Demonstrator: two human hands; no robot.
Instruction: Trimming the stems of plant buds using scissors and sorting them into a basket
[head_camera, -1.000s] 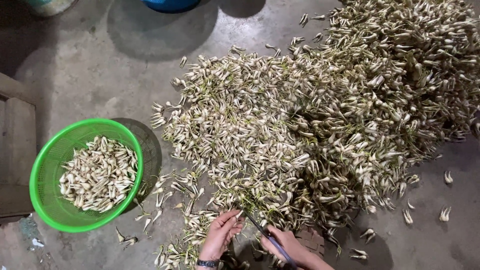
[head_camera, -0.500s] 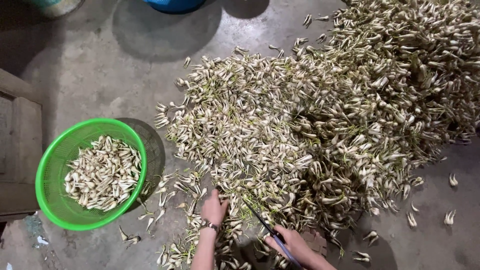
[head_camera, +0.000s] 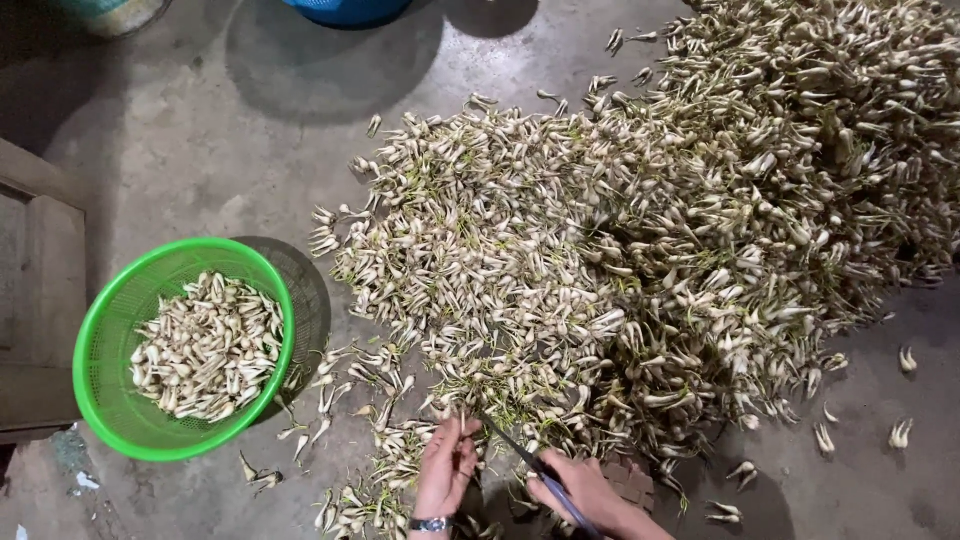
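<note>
A large heap of small white bulbs with thin green shoots (head_camera: 640, 230) covers the concrete floor from the middle to the top right. At the bottom edge my left hand (head_camera: 447, 470), with a watch on its wrist, pinches a bulb at the heap's near edge. Just to its right my right hand (head_camera: 583, 492) grips a pair of scissors (head_camera: 520, 455) whose blades point up and left toward the left hand's fingers. A round green plastic basket (head_camera: 110, 330) at the left holds a layer of trimmed white bulbs (head_camera: 205, 345).
Loose bulbs lie scattered between the basket and the heap (head_camera: 330, 400) and at the lower right (head_camera: 900, 435). A wooden piece (head_camera: 40, 290) stands at the left edge. A blue tub (head_camera: 350, 10) and another container (head_camera: 110, 12) sit at the top.
My left hand reached out into the heap half a second ago and has come back next to the scissors. The view has shifted slightly.
</note>
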